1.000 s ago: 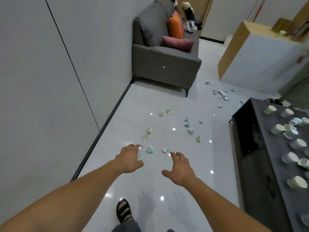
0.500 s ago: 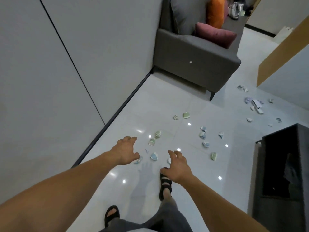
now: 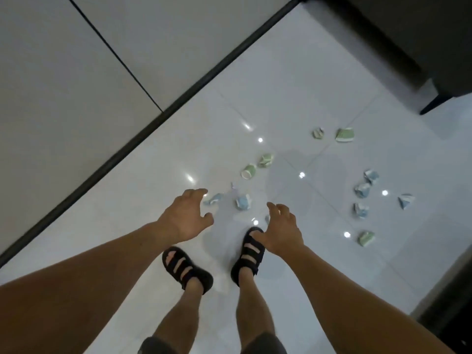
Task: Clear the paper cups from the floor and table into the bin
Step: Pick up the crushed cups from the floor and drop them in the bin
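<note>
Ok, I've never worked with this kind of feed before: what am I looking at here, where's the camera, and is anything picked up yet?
There is no machine here: the one picture comes from a wide-angle camera worn on a person's head, looking down past the arms. The left hand and right hand are both out in front, fingers loosely spread, holding nothing. Below them are the person's feet in black sandals on a glossy white tiled floor. Crushed paper cups lie scattered on it: a blue cup just beyond the hands, a green cup on its side further on, and more green and blue ones off to the right. A grey wall runs along the left. No bin shows in this view.
</note>
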The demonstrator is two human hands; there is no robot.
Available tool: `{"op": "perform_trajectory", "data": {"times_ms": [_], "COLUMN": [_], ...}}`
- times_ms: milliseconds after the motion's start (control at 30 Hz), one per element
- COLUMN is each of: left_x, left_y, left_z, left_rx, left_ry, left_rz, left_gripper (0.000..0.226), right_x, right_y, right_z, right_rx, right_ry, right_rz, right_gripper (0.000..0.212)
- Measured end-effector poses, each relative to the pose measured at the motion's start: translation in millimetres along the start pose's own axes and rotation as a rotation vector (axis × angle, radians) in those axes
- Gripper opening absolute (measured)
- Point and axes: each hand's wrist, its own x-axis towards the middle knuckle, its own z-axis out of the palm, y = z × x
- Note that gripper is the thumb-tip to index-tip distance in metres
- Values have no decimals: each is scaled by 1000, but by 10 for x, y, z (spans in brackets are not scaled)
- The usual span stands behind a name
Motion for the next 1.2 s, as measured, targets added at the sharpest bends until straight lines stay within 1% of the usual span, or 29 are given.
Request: {"op": "perform_trajectory", "data": {"times_ms": [167, 267, 333, 400, 467, 533, 600, 667, 767, 833, 933, 967, 1033, 1100, 1133, 1200], "left_x": [1368, 1983, 2314, 2572, 2745, 2851, 2887, 2863, 2782, 2735, 2682, 2671, 2658, 2660, 2669, 2694], "left_y": [-577, -951, -1189, -1374, -1524, -1639, -1705, -1709, -1637, -1570, -1456, -1427, -1395, -1397, -1411, -1461], "left_z": [898, 1432, 1787, 2108, 2363, 2535, 2629, 2670, 2642, 2547, 2316, 2239, 2120, 2060, 2055, 2087], "left_rx": [-19, -34, -63, -104, -146, -196, -253, -291, -312, -377, -564, -619, -700, -730, -723, -645], "left_ry": [-17, -19, -12, 17, 79, 144, 192, 201, 103, 43, -28, -60, -115, -130, -120, -70], "left_rz": [-34, -48, -56, -52, -20, 13, 19, 13, -1, -8, -26, -24, -4, 6, 2, -15], "left_gripper": [71, 71, 70, 68, 64, 59, 55, 53, 57, 62, 64, 60, 44, 29, 27, 30], "right_x": [1440, 2145, 2562, 2936, 3246, 3457, 3539, 3519, 3340, 3116, 2751, 2655, 2543, 2532, 2567, 2744], "right_y": [192, 335, 436, 535, 613, 685, 748, 786, 738, 592, 316, 246, 156, 114, 111, 165], "right_z": [950, 1488, 1792, 2013, 2171, 2308, 2419, 2473, 2481, 2464, 2394, 2364, 2314, 2293, 2289, 2280], "right_rx": [-82, -149, -222, -351, -444, -479, -495, -454, -322, -223, -85, -37, 56, 96, 67, -90], "right_ry": [-3, -3, -7, 3, 17, 25, 52, 77, 90, 115, 205, 237, 270, 251, 207, 80], "right_rz": [-40, -71, -102, -140, -160, -163, -182, -195, -230, -371, -697, -770, -830, -835, -846, -853], "right_gripper": [90, 92, 94, 97, 97, 93, 82, 74, 78, 85, 90, 89, 89, 94, 98, 108]}}
